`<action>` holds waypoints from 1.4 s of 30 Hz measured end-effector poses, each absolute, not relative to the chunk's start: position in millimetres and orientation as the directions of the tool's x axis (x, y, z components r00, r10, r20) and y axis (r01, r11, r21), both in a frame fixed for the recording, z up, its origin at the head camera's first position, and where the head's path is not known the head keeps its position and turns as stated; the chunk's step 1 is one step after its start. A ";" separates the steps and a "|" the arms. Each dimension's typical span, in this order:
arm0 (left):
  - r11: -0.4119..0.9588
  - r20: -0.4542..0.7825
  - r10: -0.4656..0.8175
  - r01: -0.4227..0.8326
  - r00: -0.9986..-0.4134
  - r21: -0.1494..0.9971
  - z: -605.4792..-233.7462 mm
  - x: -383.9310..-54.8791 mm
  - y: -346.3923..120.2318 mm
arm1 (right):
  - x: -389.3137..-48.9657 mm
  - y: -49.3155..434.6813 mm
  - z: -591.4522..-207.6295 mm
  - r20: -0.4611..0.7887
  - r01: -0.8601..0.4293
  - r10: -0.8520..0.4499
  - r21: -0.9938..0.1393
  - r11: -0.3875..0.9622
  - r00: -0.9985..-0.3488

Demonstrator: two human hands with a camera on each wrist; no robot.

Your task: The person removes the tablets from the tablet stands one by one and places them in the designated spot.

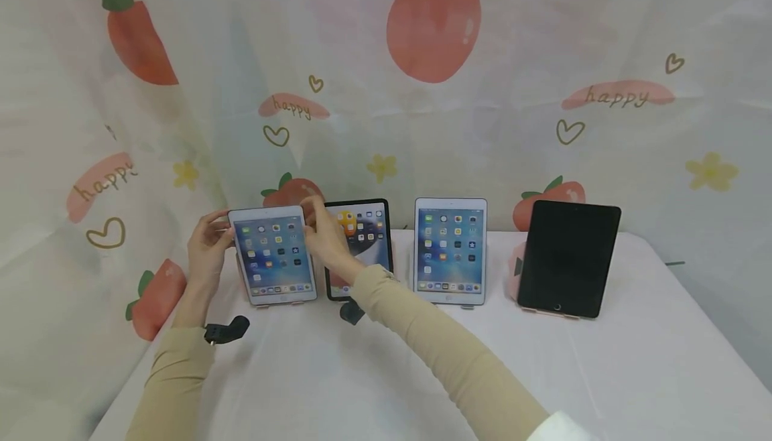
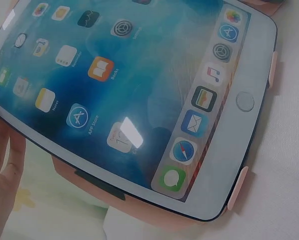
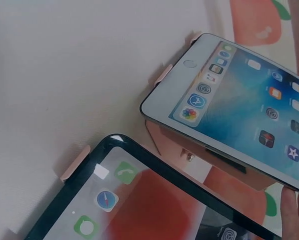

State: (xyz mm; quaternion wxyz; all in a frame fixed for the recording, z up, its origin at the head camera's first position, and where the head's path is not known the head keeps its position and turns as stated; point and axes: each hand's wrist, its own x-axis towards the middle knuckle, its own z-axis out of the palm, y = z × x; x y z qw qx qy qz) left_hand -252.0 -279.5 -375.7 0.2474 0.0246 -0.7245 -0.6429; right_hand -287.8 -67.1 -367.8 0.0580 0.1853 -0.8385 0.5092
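Note:
At the far left of the row, a white-framed tablet (image 1: 275, 253) with its home screen lit leans on a pink stand (image 2: 129, 207). My left hand (image 1: 208, 246) holds its left edge near the upper corner, thumb at the rim. On the opposite edge, my right hand (image 1: 326, 230) grips near the top corner; its fingers (image 3: 290, 212) show at the rim in the right wrist view. The tablet's lower edge sits in the stand's two small front lips. Just right of it stands a black-framed tablet (image 1: 378, 226), lit, partly covered by my right hand and forearm.
Another lit white tablet (image 1: 450, 250) stands right of centre on its stand. Farther right, a dark-screened black tablet (image 1: 568, 260) leans on a pink stand. All stand on a white cloth-covered table (image 1: 289, 374), before a fruit-printed curtain (image 1: 356, 45).

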 end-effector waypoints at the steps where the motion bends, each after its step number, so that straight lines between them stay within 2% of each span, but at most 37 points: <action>1: 0.165 0.323 -0.359 0.281 -0.876 0.945 -376.0 -251.9 -280.0 | -287.6 -66.9 -368.0 0.284 -0.367 -0.250 -0.837 0.406 -0.926; 8: 0.076 0.332 -0.365 0.328 -0.870 0.942 -386.1 -255.7 -288.6 | -287.5 -65.4 -368.8 0.308 -0.383 -0.251 -0.853 0.353 -0.918; 12: 0.067 0.358 -0.347 0.358 -0.867 0.931 -381.8 -250.4 -288.4 | -285.9 -62.6 -365.5 0.331 -0.407 -0.269 -0.859 0.310 -0.905; 17: 0.089 0.343 -0.341 0.333 -0.875 0.939 -372.0 -239.2 -291.5 | -279.4 -62.5 -360.1 0.348 -0.424 -0.287 -0.864 0.270 -0.893; 30: 0.082 0.330 -0.239 0.320 -0.913 0.944 -361.7 -211.7 -294.5 | -259.8 -57.5 -358.6 0.344 -0.396 -0.274 -0.905 0.159 -0.898; 35: 0.109 0.288 -0.206 0.270 -0.935 0.957 -365.8 -202.8 -291.8 | -252.0 -50.9 -362.2 0.302 -0.349 -0.274 -0.926 0.146 -0.913; 42: 0.231 0.250 -0.188 0.205 -0.950 0.951 -369.0 -192.8 -287.7 | -241.2 -46.6 -369.1 0.210 -0.240 -0.277 -0.968 0.078 -0.938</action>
